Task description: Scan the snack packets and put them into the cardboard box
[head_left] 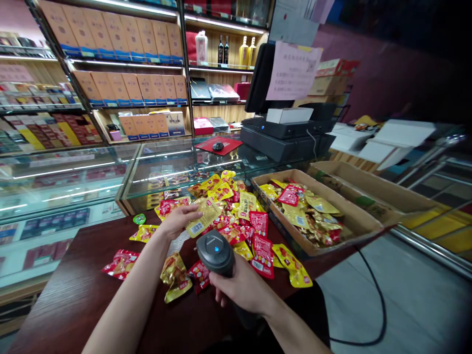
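My left hand grips the edge of a gold snack packet, its barcode side facing up, above a heap of packets. In my right hand is a dark grey barcode scanner, a small blue light glowing on its top. Its head points toward the gold packet, with a gap between them. Around both hands lie loose red snack packets and yellow snack packets on the dark wooden table. One gold-brown packet rests between my forearms.
An open cardboard box of packets stands at the right, beside another cardboard tray. Behind the heap are a glass display counter, a mouse and a monitor. A black cable hangs at lower right.
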Tool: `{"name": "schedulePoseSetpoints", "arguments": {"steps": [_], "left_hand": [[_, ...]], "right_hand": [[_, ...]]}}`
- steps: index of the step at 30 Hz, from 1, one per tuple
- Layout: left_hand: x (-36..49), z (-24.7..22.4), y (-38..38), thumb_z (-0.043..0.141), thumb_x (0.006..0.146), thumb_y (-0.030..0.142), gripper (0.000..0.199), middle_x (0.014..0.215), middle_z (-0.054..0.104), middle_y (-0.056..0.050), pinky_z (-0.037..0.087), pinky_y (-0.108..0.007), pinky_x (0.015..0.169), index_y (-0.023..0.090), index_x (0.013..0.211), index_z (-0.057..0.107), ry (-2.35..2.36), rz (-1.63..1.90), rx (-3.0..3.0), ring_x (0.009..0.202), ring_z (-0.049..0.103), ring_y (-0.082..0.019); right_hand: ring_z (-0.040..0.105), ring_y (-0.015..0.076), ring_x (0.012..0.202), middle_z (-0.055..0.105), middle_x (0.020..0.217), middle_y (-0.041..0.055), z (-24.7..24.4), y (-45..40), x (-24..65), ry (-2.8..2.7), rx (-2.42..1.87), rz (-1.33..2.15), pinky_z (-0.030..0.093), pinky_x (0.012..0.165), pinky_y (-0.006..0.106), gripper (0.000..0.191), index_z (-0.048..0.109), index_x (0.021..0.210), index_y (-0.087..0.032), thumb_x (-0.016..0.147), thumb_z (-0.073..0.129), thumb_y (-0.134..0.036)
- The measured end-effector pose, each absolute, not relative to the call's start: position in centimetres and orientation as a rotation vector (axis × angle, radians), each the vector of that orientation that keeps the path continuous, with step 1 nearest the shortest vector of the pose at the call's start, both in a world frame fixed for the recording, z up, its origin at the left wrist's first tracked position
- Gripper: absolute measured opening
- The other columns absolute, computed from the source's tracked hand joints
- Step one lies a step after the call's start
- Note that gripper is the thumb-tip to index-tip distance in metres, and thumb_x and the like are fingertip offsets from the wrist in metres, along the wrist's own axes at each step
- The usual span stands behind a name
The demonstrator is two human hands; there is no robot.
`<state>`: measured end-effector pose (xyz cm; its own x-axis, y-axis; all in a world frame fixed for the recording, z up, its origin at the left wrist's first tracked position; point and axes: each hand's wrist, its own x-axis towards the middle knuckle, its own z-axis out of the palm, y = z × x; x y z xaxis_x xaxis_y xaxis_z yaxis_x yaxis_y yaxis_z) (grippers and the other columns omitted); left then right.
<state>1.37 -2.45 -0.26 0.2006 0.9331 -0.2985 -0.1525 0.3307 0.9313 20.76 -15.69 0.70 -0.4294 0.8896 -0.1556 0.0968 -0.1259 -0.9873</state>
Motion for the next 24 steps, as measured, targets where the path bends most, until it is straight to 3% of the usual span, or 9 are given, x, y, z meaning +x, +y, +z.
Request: {"name": "schedulePoseSetpoints", "arguments": {"steps": [15, 24], "left_hand": [[2.7, -0.5, -2.6, 0.084, 0.053, 0.027, 0.041, 0.082, 0.073, -0.008, 0.05, -0.028, 0.068, 0.014, 0.091, 0.074, 1.144, 1.032, 0.961, 0.068, 0.065, -0.017], [2.9, -0.1, -2.8, 0.085, 0.052, 0.024, 0.042, 0.076, 0.072, -0.01, 0.051, -0.028, 0.061, 0.013, 0.091, 0.074, 1.12, 1.025, 0.885, 0.061, 0.064, -0.016]], "right_hand": [[0.054, 0.0114, 0.041, 0.055, 0.05, -0.0027, 0.7, -15.8, 20.6, -1.45, -1.164, 1.628, 0.046, 0.041, 0.022, 0.015, 0.055, 0.074, -0.019, 0.077, 0.058, -0.033], [0.052, 0.0123, 0.038, 0.053, 0.046, -0.0035, 1.3, -15.7, 20.3, -1.429, -1.191, 1.633, 0.044, 0.039, 0.024, 0.015, 0.053, 0.067, -0.021, 0.073, 0.06, -0.032]]}}
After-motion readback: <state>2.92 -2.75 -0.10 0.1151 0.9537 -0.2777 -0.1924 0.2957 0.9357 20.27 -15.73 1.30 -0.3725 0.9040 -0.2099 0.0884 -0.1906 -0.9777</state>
